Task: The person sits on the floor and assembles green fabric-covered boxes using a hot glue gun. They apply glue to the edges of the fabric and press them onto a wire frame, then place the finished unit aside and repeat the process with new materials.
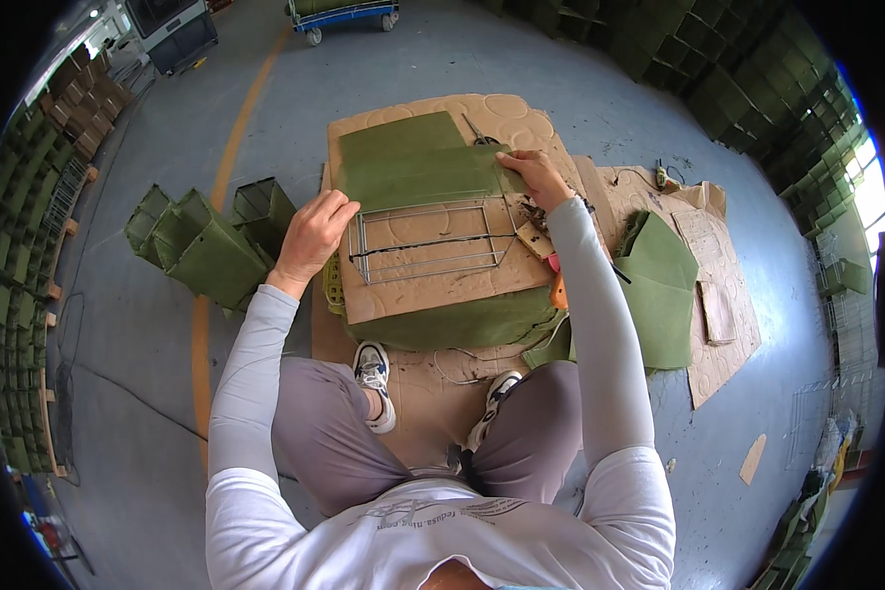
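A green fabric sheet (413, 175) stretches between my two hands over a cardboard-topped work surface (442, 301). My left hand (315, 234) pinches its near left corner. At the far right corner, my right hand (536, 177) grips the edge between thumb and fingers. Just below the sheet lies a rectangular metal wire frame (428, 244), its far side close against or under the fabric. Another flat green piece (403, 136) lies beyond, partly covered by the sheet. Scissors (480, 134) rest near my right hand. An orange-handled tool (558, 291) is partly hidden by my right forearm.
Green fabric boxes (211, 241) stand on the floor at left. Folded green fabric (654, 295) lies on cardboard (728, 265) at right. A blue cart (344, 18) is at the far side. Stacked green boxes (698, 49) line the far right, and my shoes (374, 379) flank the near edge.
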`<state>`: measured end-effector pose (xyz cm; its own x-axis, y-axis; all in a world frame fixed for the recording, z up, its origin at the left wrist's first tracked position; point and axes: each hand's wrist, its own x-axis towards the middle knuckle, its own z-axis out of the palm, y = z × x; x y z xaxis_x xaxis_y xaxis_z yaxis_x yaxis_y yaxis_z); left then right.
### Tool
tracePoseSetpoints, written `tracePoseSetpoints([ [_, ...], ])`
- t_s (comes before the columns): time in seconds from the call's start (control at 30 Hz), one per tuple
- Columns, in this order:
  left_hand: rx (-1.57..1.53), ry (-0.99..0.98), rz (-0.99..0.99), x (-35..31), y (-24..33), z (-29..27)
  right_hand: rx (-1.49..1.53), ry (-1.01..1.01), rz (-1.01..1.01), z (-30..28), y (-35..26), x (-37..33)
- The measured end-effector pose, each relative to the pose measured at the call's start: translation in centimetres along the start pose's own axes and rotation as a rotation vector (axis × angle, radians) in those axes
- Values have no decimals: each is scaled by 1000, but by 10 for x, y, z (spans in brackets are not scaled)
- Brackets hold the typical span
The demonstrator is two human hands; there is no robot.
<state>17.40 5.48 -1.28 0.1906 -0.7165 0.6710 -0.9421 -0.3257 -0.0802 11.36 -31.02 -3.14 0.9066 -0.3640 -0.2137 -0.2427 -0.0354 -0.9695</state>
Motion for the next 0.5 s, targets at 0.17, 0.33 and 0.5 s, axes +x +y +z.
tracePoseSetpoints([
  [0.17, -78, 138, -132, -1, 0, 2, 186, 47, -38, 9, 7, 12],
  [0.33, -153, 85, -44, -18, 10, -4, -287, 251, -238, 14, 5, 12],
  [0.5, -244, 40, -64, -26, 19, -5, -548, 334, -330, 5, 15, -10],
])
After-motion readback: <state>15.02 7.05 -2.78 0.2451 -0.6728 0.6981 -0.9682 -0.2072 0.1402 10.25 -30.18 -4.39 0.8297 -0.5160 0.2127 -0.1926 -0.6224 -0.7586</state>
